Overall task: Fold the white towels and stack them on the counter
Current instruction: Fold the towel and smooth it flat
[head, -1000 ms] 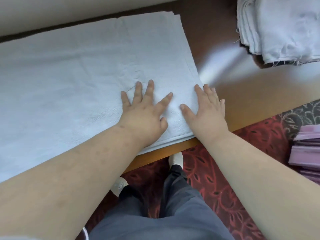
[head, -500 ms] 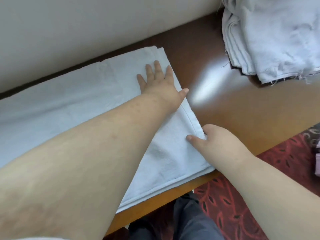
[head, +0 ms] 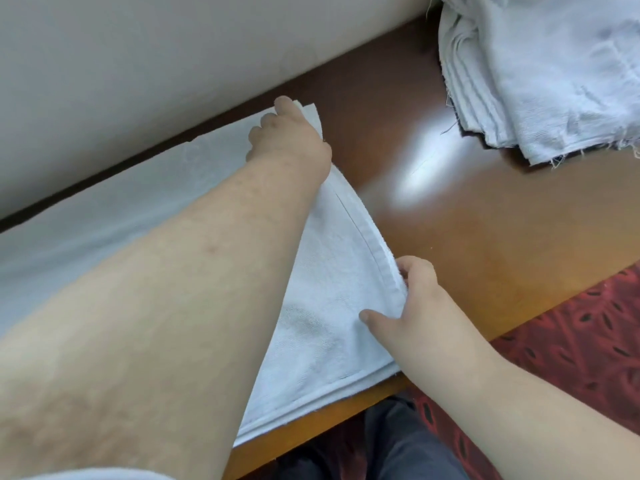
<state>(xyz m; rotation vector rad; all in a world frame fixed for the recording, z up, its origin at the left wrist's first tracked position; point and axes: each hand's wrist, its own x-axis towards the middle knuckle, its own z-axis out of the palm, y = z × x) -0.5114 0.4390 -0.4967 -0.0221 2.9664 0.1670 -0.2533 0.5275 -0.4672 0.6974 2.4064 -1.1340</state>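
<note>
A white towel (head: 322, 327), folded in layers, lies flat on the brown wooden counter (head: 485, 230), running off to the left. My left hand (head: 289, 140) reaches across it and pinches its far right corner by the wall. My right hand (head: 412, 303) grips the towel's right edge near the front, thumb on top and fingers curled under the lifted hem. My left forearm hides much of the towel's middle.
A stack of folded white towels (head: 540, 71) with frayed edges sits at the counter's far right. A pale wall (head: 138, 64) runs along the back of the counter. Below the front edge are red patterned carpet (head: 571, 341) and my dark trousers (head: 391, 441).
Both hands left the flat towel surface. The left hand slid to the far right corner and pinched it; the right hand moved to the right edge and curled round the hem, lifting it slightly.
</note>
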